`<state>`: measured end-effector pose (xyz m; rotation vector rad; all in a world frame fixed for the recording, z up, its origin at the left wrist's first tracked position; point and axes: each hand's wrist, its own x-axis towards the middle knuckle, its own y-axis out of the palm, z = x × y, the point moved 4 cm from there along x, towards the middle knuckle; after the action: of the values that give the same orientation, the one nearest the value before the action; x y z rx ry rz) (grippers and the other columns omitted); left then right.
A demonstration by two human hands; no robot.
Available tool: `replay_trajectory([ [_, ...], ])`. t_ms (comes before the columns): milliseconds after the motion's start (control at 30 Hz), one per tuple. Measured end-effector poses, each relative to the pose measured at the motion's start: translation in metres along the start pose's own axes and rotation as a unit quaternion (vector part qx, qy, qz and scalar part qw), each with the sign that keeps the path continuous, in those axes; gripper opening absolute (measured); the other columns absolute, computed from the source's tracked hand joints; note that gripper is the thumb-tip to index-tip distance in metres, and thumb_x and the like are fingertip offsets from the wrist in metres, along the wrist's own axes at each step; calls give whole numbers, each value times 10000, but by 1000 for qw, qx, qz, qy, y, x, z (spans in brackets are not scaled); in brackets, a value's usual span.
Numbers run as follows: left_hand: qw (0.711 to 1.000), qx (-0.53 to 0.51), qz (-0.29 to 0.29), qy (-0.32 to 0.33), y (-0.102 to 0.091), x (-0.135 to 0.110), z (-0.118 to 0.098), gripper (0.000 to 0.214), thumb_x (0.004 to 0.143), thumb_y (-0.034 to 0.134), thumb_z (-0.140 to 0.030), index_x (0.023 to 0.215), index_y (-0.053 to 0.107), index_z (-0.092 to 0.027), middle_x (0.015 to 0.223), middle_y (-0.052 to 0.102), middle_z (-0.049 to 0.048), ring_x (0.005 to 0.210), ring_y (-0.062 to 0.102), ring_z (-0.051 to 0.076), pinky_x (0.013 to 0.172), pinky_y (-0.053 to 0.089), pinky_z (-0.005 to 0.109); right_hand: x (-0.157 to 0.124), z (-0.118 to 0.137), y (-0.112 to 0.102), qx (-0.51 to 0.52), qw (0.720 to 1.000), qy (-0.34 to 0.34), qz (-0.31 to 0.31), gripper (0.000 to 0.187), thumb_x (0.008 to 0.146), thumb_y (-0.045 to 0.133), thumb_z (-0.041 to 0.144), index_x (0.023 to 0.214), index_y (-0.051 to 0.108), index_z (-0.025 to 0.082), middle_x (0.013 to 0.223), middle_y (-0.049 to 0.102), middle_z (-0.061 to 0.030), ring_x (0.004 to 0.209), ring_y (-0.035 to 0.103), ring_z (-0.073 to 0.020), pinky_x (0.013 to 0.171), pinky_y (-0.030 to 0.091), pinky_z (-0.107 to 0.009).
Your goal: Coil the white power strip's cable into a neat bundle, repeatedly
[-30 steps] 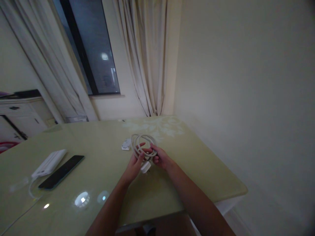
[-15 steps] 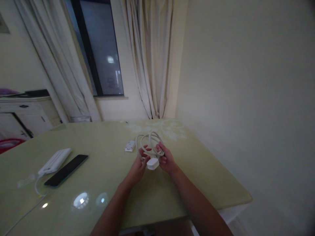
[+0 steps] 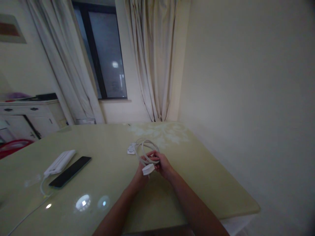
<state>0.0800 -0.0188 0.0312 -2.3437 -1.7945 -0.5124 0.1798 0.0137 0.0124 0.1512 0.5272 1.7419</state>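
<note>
Both my hands meet over the middle of a pale green glass-topped table (image 3: 201,183). They hold a coiled white cable (image 3: 145,147) whose loops stick out beyond my fingers. My left hand (image 3: 140,170) is closed under the coil, with a white plug (image 3: 148,169) hanging just by its fingers. My right hand (image 3: 162,164) has its fingers wrapped over the coil from the right. A small white adapter (image 3: 131,149) lies on the table just left of the coil.
A white power bank (image 3: 60,162) with a thin cable lies at the left, next to a dark phone (image 3: 70,171). A white cabinet (image 3: 29,116) stands at the far left. Curtains (image 3: 155,59) and a dark window (image 3: 105,55) are behind the table; a plain wall is on the right.
The view has tilted up slightly. My hands have drawn closer together on the coil and the plug has dropped a little lower between them.
</note>
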Motion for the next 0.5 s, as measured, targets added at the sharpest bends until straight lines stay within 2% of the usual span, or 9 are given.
replay_trajectory([
  [133,999,27,-17,37,-8,-3,0,426,830,702,-544,1031,727,-169,1029,740,126,1028,677,302,918,542,451,-1,3,-4,-116,993,-34,-12,476,871,493,612,672,578,187,412,428,65,311,314,-67,339,185,-195],
  [233,996,-3,-90,24,-22,-1,-4,430,881,640,-580,946,722,-163,1032,741,120,1113,651,284,1051,463,449,-3,7,-2,-220,973,-72,-15,614,893,405,723,678,592,178,437,413,60,346,335,-78,378,214,-217],
  [333,975,-152,-165,-2,-39,3,-7,453,872,638,-621,871,675,-169,893,728,70,1025,681,246,1004,491,405,-8,15,0,-353,924,-140,-50,660,885,434,769,644,583,173,501,469,25,469,432,-98,473,282,-232],
  [433,938,-281,-201,-22,-52,7,-11,429,853,682,-606,809,577,-193,654,587,-41,773,677,156,859,545,316,-17,25,2,-431,868,-225,-103,563,843,593,730,720,589,181,609,550,15,568,483,-112,553,320,-242],
  [500,928,-310,-205,-36,-57,7,-14,425,863,683,-590,804,526,-200,563,454,-94,549,550,86,734,545,250,-23,27,7,-430,859,-262,-91,505,859,621,689,802,606,188,670,585,12,605,507,-119,586,349,-245],
])
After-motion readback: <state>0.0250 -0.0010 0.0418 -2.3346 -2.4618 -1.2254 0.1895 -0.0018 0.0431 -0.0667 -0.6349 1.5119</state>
